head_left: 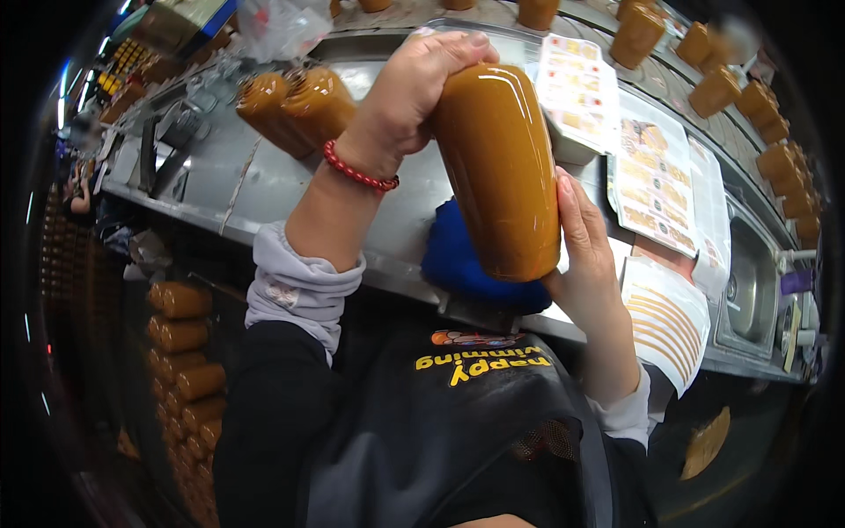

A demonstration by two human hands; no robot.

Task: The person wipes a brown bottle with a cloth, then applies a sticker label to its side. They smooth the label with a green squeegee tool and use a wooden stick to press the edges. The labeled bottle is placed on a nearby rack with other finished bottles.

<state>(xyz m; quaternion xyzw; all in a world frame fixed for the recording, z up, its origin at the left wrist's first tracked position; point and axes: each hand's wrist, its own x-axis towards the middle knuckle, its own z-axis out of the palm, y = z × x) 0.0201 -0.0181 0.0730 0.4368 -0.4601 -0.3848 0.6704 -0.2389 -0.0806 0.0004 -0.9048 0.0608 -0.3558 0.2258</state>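
Observation:
A large glossy brown vase-like vessel (497,167) is tilted in front of me, above the metal worktop. My left hand (414,92), with a red beaded bracelet at the wrist, grips its upper end with the fingers wrapped round the far side. My right hand (585,242) supports the lower right side near the base, fingers laid along the wall and thumb beneath. Behind its lower part lies a bundled blue cloth (449,255) at the worktop's near edge. Two similar brown vessels (304,106) stand left of my left hand.
Right of the vessel are a stack of printed sheets (576,88), more printed sheets (656,180) and a sheet with brown curved stripes (669,308). A metal sink (748,273) is at the far right. Many brown vessels (189,378) are stacked at lower left; others line the back (638,35).

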